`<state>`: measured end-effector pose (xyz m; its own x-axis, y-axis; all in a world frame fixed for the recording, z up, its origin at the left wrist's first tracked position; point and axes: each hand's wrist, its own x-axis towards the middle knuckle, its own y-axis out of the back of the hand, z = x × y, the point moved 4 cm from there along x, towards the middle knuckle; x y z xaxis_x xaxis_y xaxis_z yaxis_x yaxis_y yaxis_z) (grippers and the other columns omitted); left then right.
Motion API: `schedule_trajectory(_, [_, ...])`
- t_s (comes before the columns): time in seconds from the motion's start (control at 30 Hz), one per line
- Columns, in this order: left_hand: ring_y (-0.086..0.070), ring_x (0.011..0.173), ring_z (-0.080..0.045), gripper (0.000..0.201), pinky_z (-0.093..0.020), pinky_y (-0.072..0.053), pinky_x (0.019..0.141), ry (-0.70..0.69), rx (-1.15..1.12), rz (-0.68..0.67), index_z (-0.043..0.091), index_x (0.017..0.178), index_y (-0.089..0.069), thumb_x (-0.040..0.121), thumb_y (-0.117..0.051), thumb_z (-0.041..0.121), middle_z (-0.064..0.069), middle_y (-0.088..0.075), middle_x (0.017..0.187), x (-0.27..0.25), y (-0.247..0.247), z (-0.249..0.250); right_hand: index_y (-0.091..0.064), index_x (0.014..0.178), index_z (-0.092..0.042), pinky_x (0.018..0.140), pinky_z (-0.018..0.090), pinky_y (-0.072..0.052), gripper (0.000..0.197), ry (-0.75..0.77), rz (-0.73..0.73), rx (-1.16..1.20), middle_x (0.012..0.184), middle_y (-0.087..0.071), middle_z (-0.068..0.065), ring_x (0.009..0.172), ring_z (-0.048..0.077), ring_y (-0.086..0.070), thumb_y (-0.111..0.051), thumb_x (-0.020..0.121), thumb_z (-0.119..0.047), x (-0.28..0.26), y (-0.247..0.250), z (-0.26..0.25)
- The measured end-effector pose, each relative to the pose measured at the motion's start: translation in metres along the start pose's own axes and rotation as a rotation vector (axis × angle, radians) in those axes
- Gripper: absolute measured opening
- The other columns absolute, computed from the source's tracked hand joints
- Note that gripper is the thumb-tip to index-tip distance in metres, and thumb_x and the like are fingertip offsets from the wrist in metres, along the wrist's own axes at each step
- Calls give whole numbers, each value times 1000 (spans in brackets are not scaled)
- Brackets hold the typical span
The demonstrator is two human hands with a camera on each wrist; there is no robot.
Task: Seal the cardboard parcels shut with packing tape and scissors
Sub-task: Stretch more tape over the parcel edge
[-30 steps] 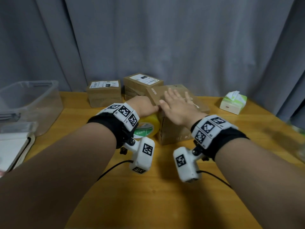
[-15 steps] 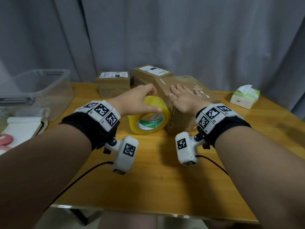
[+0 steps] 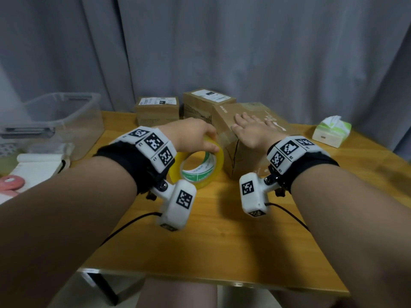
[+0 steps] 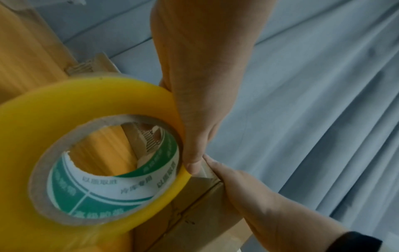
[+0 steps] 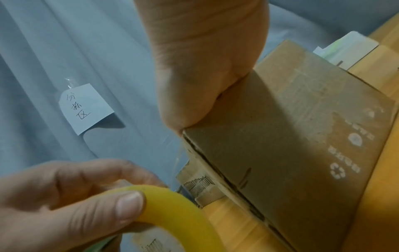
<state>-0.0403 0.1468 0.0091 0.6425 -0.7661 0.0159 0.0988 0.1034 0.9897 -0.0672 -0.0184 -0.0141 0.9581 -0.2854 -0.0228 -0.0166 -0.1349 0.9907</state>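
Left hand (image 3: 191, 136) grips the tape (image 3: 198, 165) just left of the box (image 3: 242, 156), right hand (image 3: 253, 132) pressing flat, fingers spread, on top.

In the head view the left hand (image 3: 191, 135) covers the top of the tape roll (image 3: 200, 167), and the wrist camera hides the roll's lower left. The right hand (image 3: 251, 132) hides part of the top of the nearest box (image 3: 242, 156); that box hides the lower right corner of a labelled box (image 3: 204, 103) near the tabletop's far edge. The print on the labels is too small to read. The clear bin (image 3: 66, 116) and notebook (image 3: 37, 165) are cut off by the left edge. In the left wrist view the roll's lower left is blurred and cropped.
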Motion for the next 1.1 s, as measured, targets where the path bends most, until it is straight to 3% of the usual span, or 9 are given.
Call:
schedule_trajectory(0.1, [-53, 93, -17, 40, -28, -41, 75, 8, 12, -3, 23, 118, -60, 88, -58, 49, 3, -58, 100, 6, -2, 1, -5, 154, -27, 118, 47, 4, 61, -1, 4, 17, 161, 3, -5, 149, 17, 1, -9, 100, -53, -1, 1, -1])
schedule_trajectory(0.3, [-50, 90, -15, 41, -31, -46, 82, -24, -12, 34, 22, 118, -62, 87, -57, 50, -2, -51, 104, 13, -13, 7, -5, 154, -26, 117, 49, 3, 68, -6, 26, -30, 162, 2, -4, 149, 18, -1, -15, 96, -60, -3, 1, -3])
schedule_trajectory(0.4, [-52, 87, -15, 34, -26, -41, 68, -18, -53, 64, 22, 110, -64, 87, -60, 47, 4, -52, 88, 12, -11, 4, -4, 154, -25, 118, 50, 2, 66, 1, 33, -52, 162, 2, -3, 149, 19, -1, -18, 98, -55, -3, 0, -3])
schedule_trajectory(0.5, [-54, 81, -12, 31, -22, -36, 58, 5, -85, 48, 23, 105, -67, 86, -61, 46, 7, -57, 83, 11, -7, 1, -4, 154, -25, 118, 51, 2, 65, 1, 35, -65, 162, 2, -2, 149, 19, -2, -18, 98, -53, -3, 0, -5])
schedule_trajectory(0.6, [-53, 84, -14, 35, -26, -37, 66, 0, -55, 16, 22, 111, -66, 87, -60, 46, 2, -57, 93, 11, -9, 4, -4, 155, -24, 118, 50, 2, 64, -11, 33, -72, 162, 2, -2, 149, 20, -2, -19, 99, -51, -3, 0, -6])
schedule_trajectory(0.67, [-51, 90, -17, 35, -27, -39, 76, -1, -66, 10, 24, 113, -65, 87, -58, 46, -3, -47, 106, 10, -11, 4, -4, 155, -20, 118, 48, 1, 63, -11, 42, -78, 162, 1, 2, 149, 21, -2, -19, 99, -47, -5, -1, -9])
schedule_trajectory(0.73, [-52, 95, -19, 34, -26, -40, 82, 6, -141, 33, 25, 114, -65, 87, -58, 43, -3, -38, 106, 6, -11, 0, -6, 154, -14, 119, 46, 0, 63, -3, 77, -92, 162, -2, 7, 148, 23, -4, -21, 100, -42, -6, -4, -14])
schedule_trajectory(0.9, [-54, 102, -16, 44, -31, -45, 89, -39, -194, 182, 20, 120, -58, 81, -67, 39, 0, -56, 112, -3, -7, -5, -12, 153, -10, 119, 45, -5, 65, 11, 195, -132, 160, -12, 10, 147, 25, -12, -30, 99, -42, -9, -11, -17])
schedule_trajectory(1.1, [-51, 86, -13, 41, -25, -39, 73, -22, -112, 132, 24, 119, -63, 83, -67, 42, 2, -54, 97, -2, 1, -1, -15, 153, -11, 119, 45, -6, 70, 16, 234, -125, 159, -17, 10, 147, 24, -14, -40, 97, -46, -9, -12, -16])
